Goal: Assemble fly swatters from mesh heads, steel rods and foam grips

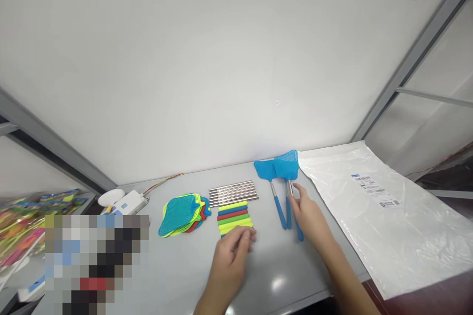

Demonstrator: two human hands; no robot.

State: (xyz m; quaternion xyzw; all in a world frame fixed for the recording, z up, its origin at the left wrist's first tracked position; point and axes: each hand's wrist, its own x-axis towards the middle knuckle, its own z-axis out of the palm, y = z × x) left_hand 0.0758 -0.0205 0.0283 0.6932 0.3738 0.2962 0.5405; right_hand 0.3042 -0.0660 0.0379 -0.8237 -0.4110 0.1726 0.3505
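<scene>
Blue swatters (286, 167) lie by the worktop's (177, 266) far edge, toward its right edge, with the right hand (308, 211) at their shafts.
On my remote feed, that hand's fingers are half curled beside a shaft; whether they grip it, I cannot tell. I see the left hand (231, 251) well apart from the swatters, loosely curled at the near end of the coloured tubes (233, 213), nearer the worktop's front edge; I cannot tell if it holds one.
</scene>
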